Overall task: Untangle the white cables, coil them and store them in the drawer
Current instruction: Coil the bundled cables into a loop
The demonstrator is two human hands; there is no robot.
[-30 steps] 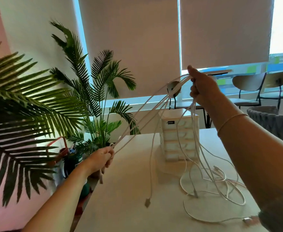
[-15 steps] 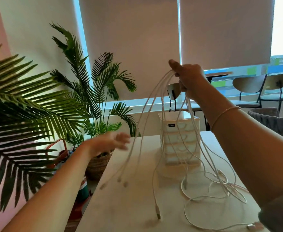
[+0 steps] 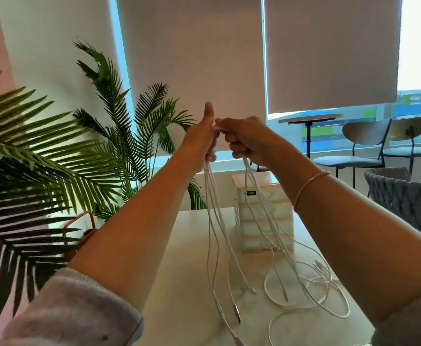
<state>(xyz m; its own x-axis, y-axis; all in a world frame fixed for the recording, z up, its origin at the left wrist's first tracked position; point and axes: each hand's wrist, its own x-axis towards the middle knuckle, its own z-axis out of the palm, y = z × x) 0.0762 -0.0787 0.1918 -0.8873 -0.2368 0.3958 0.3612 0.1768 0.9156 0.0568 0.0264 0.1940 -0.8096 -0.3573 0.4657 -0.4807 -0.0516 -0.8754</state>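
The left hand [image 3: 202,139] has its fingers curled round a bundle of white cables [image 3: 213,221], thumb pointing straight up; the right hand [image 3: 245,139], touching it, grips the same bundle with curled fingers. From each fist strands hang down to the white table [image 3: 179,283], plug ends dangling just above it, with loose loops lying on the right. Behind the strands stands a small white drawer unit [image 3: 264,221], drawers closed. Palm plants [image 3: 119,136] stand left; chairs [image 3: 361,148] by the window.

Left hand [image 3: 202,141] now gripping cables [image 3: 213,221]
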